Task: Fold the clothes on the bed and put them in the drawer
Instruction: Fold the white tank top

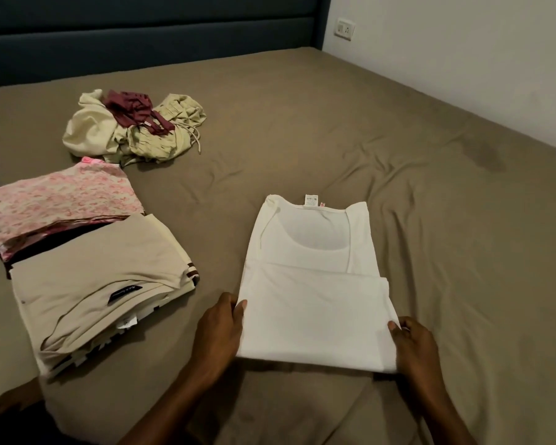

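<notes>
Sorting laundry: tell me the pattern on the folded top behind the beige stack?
Pink floral print on cream top, head view.

Both hands reach forward, left hand (220,329) and right hand (413,343) pinching with thumbs on top.

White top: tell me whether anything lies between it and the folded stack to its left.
Nothing visible does. Only bare bed sheet separates the white top, held by the left hand and right hand, from the folded stack.
</notes>
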`<state>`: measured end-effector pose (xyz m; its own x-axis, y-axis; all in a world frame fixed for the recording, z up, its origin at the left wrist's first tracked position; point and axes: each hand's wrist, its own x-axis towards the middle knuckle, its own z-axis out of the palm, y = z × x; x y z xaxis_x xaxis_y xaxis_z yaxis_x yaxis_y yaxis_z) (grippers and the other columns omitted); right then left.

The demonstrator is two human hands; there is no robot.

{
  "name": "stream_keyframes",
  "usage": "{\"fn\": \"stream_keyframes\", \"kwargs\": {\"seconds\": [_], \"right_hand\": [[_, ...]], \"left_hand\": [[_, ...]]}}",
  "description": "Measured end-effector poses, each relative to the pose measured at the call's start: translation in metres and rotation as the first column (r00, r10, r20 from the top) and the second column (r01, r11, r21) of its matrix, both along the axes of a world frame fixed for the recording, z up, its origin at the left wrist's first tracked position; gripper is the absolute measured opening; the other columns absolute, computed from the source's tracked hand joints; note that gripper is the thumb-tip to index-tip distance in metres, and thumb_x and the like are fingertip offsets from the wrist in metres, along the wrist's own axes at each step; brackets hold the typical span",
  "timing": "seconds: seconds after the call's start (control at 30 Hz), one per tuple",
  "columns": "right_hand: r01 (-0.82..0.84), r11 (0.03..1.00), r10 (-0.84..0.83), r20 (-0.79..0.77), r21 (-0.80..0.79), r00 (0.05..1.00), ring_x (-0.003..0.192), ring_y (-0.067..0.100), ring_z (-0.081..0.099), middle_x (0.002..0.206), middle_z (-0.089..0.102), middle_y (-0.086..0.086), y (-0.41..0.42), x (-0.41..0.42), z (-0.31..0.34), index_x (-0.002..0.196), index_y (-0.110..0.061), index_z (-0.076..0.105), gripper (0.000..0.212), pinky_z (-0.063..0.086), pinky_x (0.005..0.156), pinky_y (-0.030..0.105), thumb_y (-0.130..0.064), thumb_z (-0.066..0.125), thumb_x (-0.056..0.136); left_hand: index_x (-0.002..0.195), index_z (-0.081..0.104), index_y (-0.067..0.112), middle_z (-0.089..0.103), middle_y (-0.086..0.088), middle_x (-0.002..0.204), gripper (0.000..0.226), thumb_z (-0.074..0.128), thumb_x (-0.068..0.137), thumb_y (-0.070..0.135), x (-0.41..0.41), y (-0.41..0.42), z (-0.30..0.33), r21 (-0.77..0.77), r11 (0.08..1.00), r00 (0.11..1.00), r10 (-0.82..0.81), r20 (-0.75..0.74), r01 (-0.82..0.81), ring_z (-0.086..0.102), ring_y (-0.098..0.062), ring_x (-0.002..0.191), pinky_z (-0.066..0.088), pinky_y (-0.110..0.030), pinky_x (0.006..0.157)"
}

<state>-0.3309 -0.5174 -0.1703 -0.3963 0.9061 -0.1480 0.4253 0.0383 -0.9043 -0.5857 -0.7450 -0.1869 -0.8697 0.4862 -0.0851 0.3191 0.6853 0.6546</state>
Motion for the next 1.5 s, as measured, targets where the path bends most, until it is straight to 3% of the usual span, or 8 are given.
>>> {"fn": "stream_keyframes", "kwargs": {"seconds": [0.33, 0.47, 0.6, 0.77, 1.07, 1.23, 1.33, 1.5], "right_hand": [[0.091, 0.996, -0.092, 0.041, 0.025, 0.995, 0.082, -0.003, 0.068, 0.097, 0.073, -0.009, -0.035, 0.029, 0.007, 0.112, -0.022, 0.065, 0.015, 0.047, 0.065, 0.018, -0.015, 0.067, 0.099], [0.048, 0.976, -0.092, 0.203, 0.211, 0.975, 0.081, 0.012, 0.067, 0.092, 0.072, -0.005, -0.034, 0.029, 0.006, 0.106, -0.022, 0.063, 0.01, 0.044, 0.065, 0.023, -0.017, 0.066, 0.098], [0.069, 0.929, -0.205, 0.351, 0.364, 0.914, 0.079, 0.033, 0.064, 0.094, 0.071, 0.01, -0.046, 0.02, -0.008, 0.115, -0.009, 0.064, 0.022, 0.042, 0.069, 0.036, -0.026, 0.058, 0.102], [0.038, 0.937, -0.241, 0.561, 0.348, 0.792, 0.087, 0.04, 0.066, 0.099, 0.071, 0.017, -0.05, 0.003, -0.015, 0.128, -0.014, 0.054, 0.029, 0.042, 0.072, 0.039, -0.031, 0.044, 0.107], [0.088, 0.902, -0.279, 0.414, 0.423, 0.866, 0.084, 0.04, 0.065, 0.1, 0.071, 0.015, -0.049, 0.015, -0.017, 0.115, -0.012, 0.059, 0.021, 0.051, 0.072, 0.044, -0.028, 0.057, 0.101], [-0.096, 0.681, -0.284, 0.382, 0.726, 0.879, 0.109, 0.042, 0.059, 0.128, 0.06, 0.02, -0.043, -0.001, -0.01, 0.128, -0.005, 0.06, 0.045, 0.049, 0.088, 0.05, -0.034, 0.051, 0.096], [-0.427, 0.606, 0.072, 0.489, 0.671, 0.869, 0.153, 0.029, 0.031, 0.166, 0.032, 0.01, -0.037, -0.021, -0.014, 0.157, -0.013, 0.041, 0.065, 0.029, 0.121, 0.042, -0.045, 0.05, 0.101], [-0.609, 0.65, 0.255, 0.624, 0.455, 0.739, 0.159, 0.005, -0.001, 0.172, 0.003, -0.015, 0.016, -0.014, -0.038, 0.165, -0.035, 0.011, 0.07, 0.014, 0.129, 0.043, -0.068, 0.015, 0.104]], "left_hand": [[0.104, 0.045, 0.022, 0.059, 0.003, 0.077, 0.028, 0.048, 0.102, 0.05, 0.043, -0.031, 0.005, -0.052, 0.998, 0.999, 0.035, -0.041, -0.038, 0.067, -0.033, 0.083, 0.036, -0.033, 0.065], [0.108, 0.055, 0.02, 0.069, -0.004, 0.079, 0.032, 0.05, 0.101, 0.051, 0.046, -0.03, 0.004, -0.029, 0.999, 0.993, 0.035, -0.114, -0.038, 0.068, -0.032, 0.077, 0.037, -0.033, 0.063], [0.096, 0.061, 0.028, 0.067, 0.013, 0.076, 0.025, 0.058, 0.096, 0.052, 0.046, -0.038, 0.002, 0.223, 0.972, 0.996, 0.089, -0.032, -0.079, 0.064, -0.008, 0.07, 0.048, -0.031, 0.063], [0.1, 0.06, 0.023, 0.069, -0.003, 0.075, 0.026, 0.056, 0.099, 0.048, 0.043, -0.041, -0.008, 0.067, 0.993, 0.982, 0.108, -0.153, -0.099, 0.067, -0.032, 0.072, 0.047, -0.037, 0.062], [0.095, 0.054, 0.017, 0.064, -0.005, 0.063, 0.042, 0.043, 0.102, 0.056, 0.041, -0.042, -0.014, -0.055, 0.998, 0.944, 0.014, -0.33, -0.034, 0.064, -0.033, 0.054, 0.051, -0.036, 0.049], [0.133, 0.06, 0.013, 0.066, -0.012, 0.124, 0.04, 0.055, 0.101, 0.035, 0.027, -0.027, -0.002, 0.086, 0.971, 0.777, -0.122, -0.618, 0.221, 0.065, -0.032, 0.11, 0.054, -0.041, 0.091], [0.158, 0.037, 0.021, 0.028, -0.009, 0.166, 0.062, 0.047, 0.104, 0.049, 0.02, -0.004, -0.004, -0.089, 0.889, 0.727, -0.421, -0.543, 0.449, 0.022, -0.026, 0.155, 0.022, -0.042, 0.123], [0.162, 0.006, 0.043, -0.001, 0.014, 0.171, 0.065, 0.005, 0.102, 0.068, -0.007, 0.007, -0.032, -0.273, 0.858, 0.793, -0.509, -0.336, 0.435, -0.004, -0.007, 0.157, 0.013, -0.047, 0.125]]}}
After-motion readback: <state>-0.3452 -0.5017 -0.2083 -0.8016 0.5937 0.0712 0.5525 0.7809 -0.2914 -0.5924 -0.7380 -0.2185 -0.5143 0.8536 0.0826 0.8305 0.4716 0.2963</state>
